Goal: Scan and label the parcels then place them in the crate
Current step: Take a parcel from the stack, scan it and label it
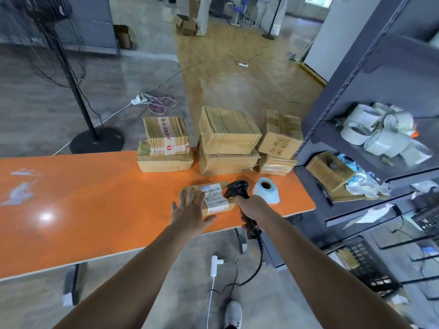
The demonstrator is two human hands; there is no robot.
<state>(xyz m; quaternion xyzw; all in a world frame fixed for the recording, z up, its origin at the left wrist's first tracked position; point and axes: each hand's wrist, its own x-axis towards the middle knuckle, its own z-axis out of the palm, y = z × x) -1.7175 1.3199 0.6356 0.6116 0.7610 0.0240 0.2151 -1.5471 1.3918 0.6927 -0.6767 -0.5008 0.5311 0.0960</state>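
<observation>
The flat parcel [213, 198] lies on the near right part of the orange table [95, 198], with a white shipping label on its top. The left hand [190, 210] is at its left edge with the fingers straight and spread; I cannot tell if it presses down. The right hand [253, 206] is curled round the handle of the black scanner [236, 188], whose head is just beside the label. I judge that the scan of this parcel is the step in hand, so the task seems to be near its beginning. Labelling from the pale blue roll [266, 193] and placing are left, and six more boxes wait in three stacks [228, 131] at the far edge. Dark crates [370, 269] stand low on the right; what they hold is unclear. The label shows a barcode, and its text is too small to read. The left top box [166, 136] has red Chinese characters, and the right top box [280, 136] has handling symbols.
</observation>
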